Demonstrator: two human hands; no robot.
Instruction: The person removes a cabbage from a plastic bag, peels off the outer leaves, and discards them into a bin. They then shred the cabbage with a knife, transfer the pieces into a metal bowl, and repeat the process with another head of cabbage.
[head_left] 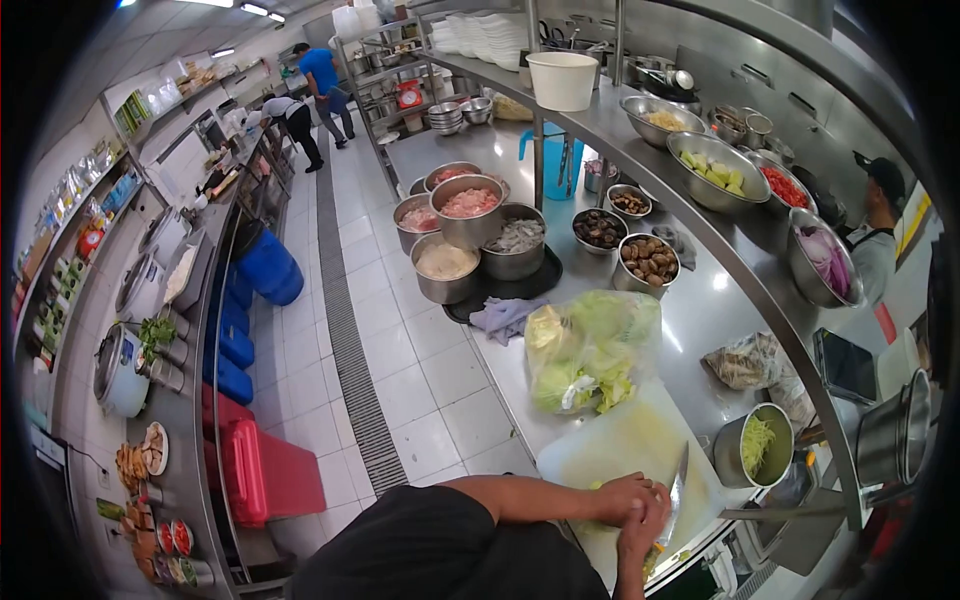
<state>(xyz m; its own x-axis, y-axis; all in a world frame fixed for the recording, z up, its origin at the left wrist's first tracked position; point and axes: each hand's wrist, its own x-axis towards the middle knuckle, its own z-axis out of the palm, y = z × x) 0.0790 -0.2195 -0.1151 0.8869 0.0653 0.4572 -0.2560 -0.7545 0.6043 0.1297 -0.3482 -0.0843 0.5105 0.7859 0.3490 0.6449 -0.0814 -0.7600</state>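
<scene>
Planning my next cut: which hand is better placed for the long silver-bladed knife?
Right, probably: your right hand appears to grip the knife, while your left hand lies left of it.

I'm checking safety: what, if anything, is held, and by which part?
Cannot be told: the left hand and right hand overlap; the knife shows beside them.

From your hands [645, 508], the lettuce bag [592, 350] blocks your reach between 11 and 12 o'clock, and the steel pot [735, 455] stands at 2. You can pass between them at 1 o'clock over the counter [688, 398], minding the knife [679, 482] and the shelf edge [742, 271] overhead.
</scene>
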